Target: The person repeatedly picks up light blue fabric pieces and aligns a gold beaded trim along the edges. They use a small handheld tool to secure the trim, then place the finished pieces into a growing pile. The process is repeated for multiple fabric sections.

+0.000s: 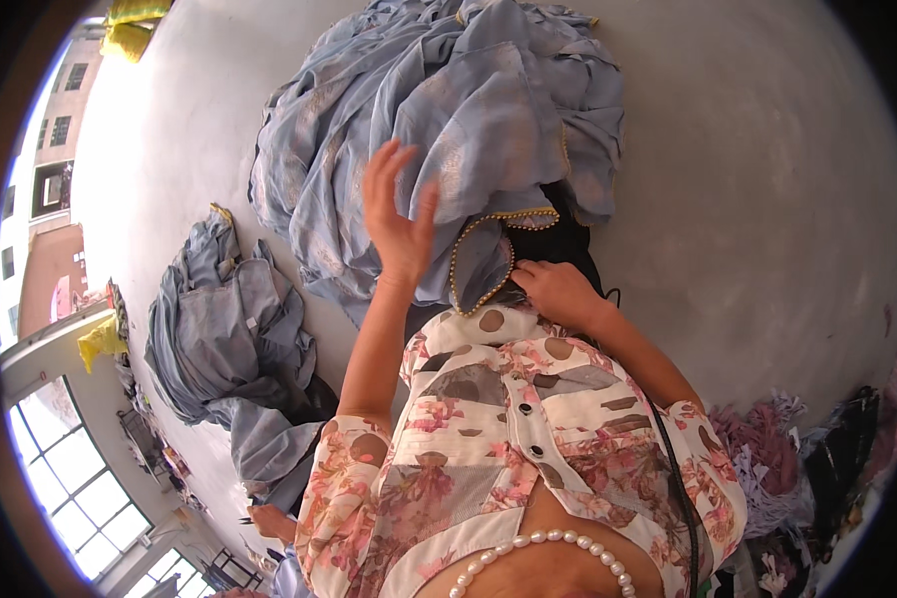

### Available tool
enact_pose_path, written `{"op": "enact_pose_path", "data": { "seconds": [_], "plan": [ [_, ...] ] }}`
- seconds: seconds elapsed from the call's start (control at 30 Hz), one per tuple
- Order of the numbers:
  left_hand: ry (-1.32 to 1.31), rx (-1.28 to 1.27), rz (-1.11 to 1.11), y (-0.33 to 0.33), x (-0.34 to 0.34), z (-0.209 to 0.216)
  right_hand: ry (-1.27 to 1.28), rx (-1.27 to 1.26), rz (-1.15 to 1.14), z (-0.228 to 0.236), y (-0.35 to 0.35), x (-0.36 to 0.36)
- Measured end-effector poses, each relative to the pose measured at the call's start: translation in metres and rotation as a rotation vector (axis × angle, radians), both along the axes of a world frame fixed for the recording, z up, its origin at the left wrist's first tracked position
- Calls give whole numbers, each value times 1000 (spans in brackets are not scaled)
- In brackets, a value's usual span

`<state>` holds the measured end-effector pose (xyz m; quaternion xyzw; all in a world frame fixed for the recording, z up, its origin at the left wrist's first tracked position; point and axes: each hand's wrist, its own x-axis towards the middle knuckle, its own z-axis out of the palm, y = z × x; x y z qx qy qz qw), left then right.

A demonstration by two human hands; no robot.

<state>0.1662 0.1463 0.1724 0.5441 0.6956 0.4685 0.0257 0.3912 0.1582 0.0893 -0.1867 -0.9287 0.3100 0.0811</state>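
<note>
Blue-grey cloth [468, 110] beyond the floral shirt [389, 498] is seemingly being arranged, with the left hand [398, 235] spread, whether anything is pinched by the right hand [555, 291] near the shirt's hem cannot be told, and gripping seems called for.

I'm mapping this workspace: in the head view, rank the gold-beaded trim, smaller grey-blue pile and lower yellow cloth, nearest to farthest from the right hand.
From the right hand:
1. Gold-beaded trim, just left
2. Smaller grey-blue pile, farther left
3. Lower yellow cloth, beyond that pile, far left
</note>
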Motion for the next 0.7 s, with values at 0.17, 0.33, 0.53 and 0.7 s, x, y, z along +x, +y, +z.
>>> {"op": "enact_pose_path", "data": {
  "seconds": [0.17, 0.33, 0.53, 0.7],
  "plan": [
    [420, -265, -185, 4, 19, -29, 60, -72, -234, -4, 26, 12],
    [-87, -336, 14, 0, -18, -63, 425, -529, -805, -71, 66, 22],
    [-255, -154, 204, -64, -92, -50, 617, -1088, -960, -55, 104, -14],
    [-11, -442, 358, -99, -133, -84, 651, -1295, -797, -29, 112, -56]
  ]
}}
